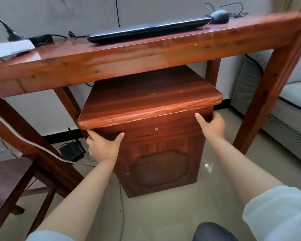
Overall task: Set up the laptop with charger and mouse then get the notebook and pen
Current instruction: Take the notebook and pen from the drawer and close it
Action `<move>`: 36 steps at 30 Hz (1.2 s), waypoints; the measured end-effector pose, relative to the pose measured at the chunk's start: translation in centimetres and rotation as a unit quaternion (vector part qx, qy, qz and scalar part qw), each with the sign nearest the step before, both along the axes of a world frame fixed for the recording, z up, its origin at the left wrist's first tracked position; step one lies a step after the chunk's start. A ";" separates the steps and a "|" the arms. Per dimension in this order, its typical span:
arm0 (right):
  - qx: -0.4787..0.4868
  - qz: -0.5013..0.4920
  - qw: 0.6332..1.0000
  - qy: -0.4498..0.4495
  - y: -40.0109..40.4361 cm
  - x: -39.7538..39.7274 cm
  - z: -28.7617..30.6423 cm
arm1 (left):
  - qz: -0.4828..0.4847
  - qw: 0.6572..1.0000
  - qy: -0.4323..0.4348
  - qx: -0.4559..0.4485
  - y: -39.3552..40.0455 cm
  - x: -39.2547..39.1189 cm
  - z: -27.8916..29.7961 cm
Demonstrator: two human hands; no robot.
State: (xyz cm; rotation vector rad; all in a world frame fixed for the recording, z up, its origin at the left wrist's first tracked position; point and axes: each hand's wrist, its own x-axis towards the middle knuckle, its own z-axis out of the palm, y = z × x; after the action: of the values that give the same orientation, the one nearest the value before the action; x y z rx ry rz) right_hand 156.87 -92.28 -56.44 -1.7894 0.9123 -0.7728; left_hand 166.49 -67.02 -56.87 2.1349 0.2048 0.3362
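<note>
A closed black laptop (146, 31) lies on the red-brown wooden table (111, 58), with a black wired mouse (219, 16) at its right end. A black charger brick (40, 39) with its cable sits to the left of the laptop. Under the table stands a wooden stool-cabinet (151, 100) with an overhanging top. My left hand (103, 146) grips beneath the left front edge of that top. My right hand (211, 125) grips beneath its right front edge. No notebook or pen is clearly visible.
A white paper or box (10, 48) lies on the table's left end. A dark wooden chair (9, 181) stands at the lower left. A grey sofa (288, 105) is on the right. A black router (72, 151) and cables lie on the tiled floor.
</note>
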 end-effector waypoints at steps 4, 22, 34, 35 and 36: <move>0.073 -0.011 0.997 -0.033 0.3 -1.2 0.6 | -0.005 1.000 0.003 -0.003 0.7 -1.0 0.6; -0.394 0.062 0.907 0.134 2.5 -6.2 1.1 | -0.253 0.829 -0.097 0.489 3.7 -6.0 3.4; -0.598 0.369 0.690 0.175 3.6 -7.9 1.0 | -0.400 0.652 -0.023 0.643 3.5 -7.9 4.9; -0.617 0.361 0.679 0.168 3.6 -8.1 0.3 | -0.410 0.638 -0.010 0.652 3.4 -8.1 4.7; -0.616 0.362 0.679 0.171 3.7 -8.3 -0.3 | -0.418 0.623 0.000 0.661 3.3 -8.2 4.3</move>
State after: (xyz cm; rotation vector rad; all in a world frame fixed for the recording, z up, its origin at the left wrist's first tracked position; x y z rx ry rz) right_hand 148.57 -88.58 -56.77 -3.2347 -0.4138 -0.4889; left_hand 158.33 -63.74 -52.57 3.2721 -1.4890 -0.2018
